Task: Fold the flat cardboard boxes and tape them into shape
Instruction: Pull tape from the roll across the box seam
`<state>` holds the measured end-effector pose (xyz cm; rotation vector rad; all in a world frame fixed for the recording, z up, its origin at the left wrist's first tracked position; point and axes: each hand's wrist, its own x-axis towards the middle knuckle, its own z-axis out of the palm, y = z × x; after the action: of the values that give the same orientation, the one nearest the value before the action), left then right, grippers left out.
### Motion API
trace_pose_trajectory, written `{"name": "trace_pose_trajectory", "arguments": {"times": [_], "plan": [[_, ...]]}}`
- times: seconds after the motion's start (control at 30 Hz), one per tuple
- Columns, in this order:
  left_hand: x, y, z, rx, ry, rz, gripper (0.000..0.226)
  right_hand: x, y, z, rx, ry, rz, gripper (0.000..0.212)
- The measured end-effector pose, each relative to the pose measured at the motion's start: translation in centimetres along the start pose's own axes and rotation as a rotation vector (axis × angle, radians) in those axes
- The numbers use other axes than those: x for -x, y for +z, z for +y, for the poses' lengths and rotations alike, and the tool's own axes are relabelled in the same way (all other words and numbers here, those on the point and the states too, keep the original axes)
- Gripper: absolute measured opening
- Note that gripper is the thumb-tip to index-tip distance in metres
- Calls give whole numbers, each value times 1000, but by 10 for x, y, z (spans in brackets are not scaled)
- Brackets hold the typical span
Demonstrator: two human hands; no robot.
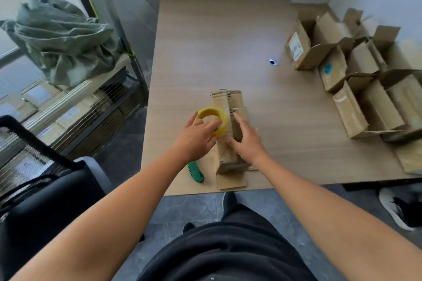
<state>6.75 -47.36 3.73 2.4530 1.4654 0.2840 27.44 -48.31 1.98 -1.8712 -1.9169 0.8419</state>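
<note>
A narrow folded cardboard box (222, 105) lies lengthwise on the wooden table (228, 52) near its front edge. A yellow roll of tape (212, 114) sits against the box's left side. My left hand (196, 138) reaches over the roll, its fingers laid across the ring and lightly curled on it. My right hand (247, 138) rests flat on top of the box with fingers nearly straight, pressing it down. A green utility knife (196, 172) lies on the table just below my left wrist.
Several folded open-topped cardboard boxes (351, 75) crowd the table's right side. A small round dark object (273, 61) lies mid-table. A metal rack (75, 107) with flat cardboard and a green sack (61, 39) stands left. A black chair (41, 189) is near left. A person's shoe (397, 207) is at right.
</note>
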Motion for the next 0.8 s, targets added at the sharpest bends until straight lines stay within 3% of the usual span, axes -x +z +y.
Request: {"name": "trace_pose_trajectory", "arguments": {"times": [0.1,0.27,0.47,0.57,0.67,0.8], "plan": [[-17,9,4,-35,61,-30,46,-4,-20,-5,-199,3,45,73],[-37,6,0,-47,98,41,45,-20,-48,-2,-124,-49,67,42],[-60,-15,-6,-78,120,47,43,-42,-60,-5,-211,-125,56,8],[-72,-25,-4,-76,121,66,40,-52,-68,-8,-278,-189,67,3],[-80,-43,-2,-49,149,160,23,-62,-88,-12,-472,-190,60,8],[-91,-84,1,-71,304,349,32,-71,-127,-20,-674,-245,16,11]]}}
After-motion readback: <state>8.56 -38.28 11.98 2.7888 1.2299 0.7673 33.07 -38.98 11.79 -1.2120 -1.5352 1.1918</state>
